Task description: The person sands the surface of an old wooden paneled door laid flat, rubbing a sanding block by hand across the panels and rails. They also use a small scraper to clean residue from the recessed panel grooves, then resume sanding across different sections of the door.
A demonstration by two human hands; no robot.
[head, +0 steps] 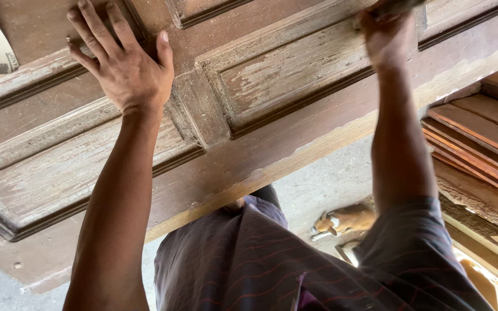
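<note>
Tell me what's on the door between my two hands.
In the head view, a raised, worn wooden panel of the door lies between the left hand and right hand.

door (272, 75) – worn brown, whitish patches | shirt (249, 265) – purple, red-striped | dog (344, 222) – tan-white

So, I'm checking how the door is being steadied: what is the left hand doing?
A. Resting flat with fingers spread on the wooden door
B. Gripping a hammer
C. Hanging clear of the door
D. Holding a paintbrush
A: the left hand lies open, palm down and fingers spread, on the worn panelled door, with no tool in it.
</note>
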